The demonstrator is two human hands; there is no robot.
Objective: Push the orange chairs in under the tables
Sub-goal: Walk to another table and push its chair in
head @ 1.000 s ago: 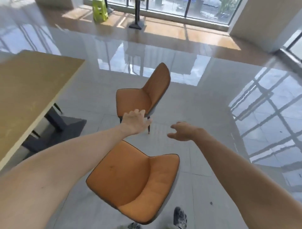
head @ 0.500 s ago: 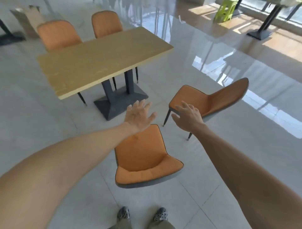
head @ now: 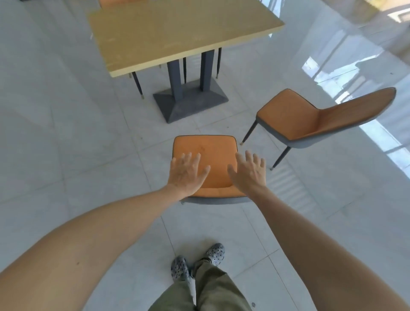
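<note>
- A near orange chair (head: 205, 155) stands on the pale tiled floor (head: 66, 137), right in front of the person, its seat facing the table (head: 177, 31) and its backrest closest to the person
- This chair is clear of the table: bare floor lies between its front edge and the table's dark grey base (head: 190, 102)
- The left hand (head: 186, 175) is over the left part of the seat near the backrest, palm down; its grip is spread, fingers apart, holding nothing
- The right hand (head: 249, 172) is over the right rear corner of the same chair, its grip likewise spread and empty
- Whether either palm actually touches the chair cannot be told
- A second orange chair (head: 310, 117) stands to the right, turned at an angle, well out from the table, on thin dark legs
- At the far side of the table, a strip of another orange seat (head: 115, 2) shows at the top edge, with thin chair legs under the tabletop
- The person's grey patterned shoes (head: 216, 253) and olive trousers (head: 210, 288) show at the bottom
</note>
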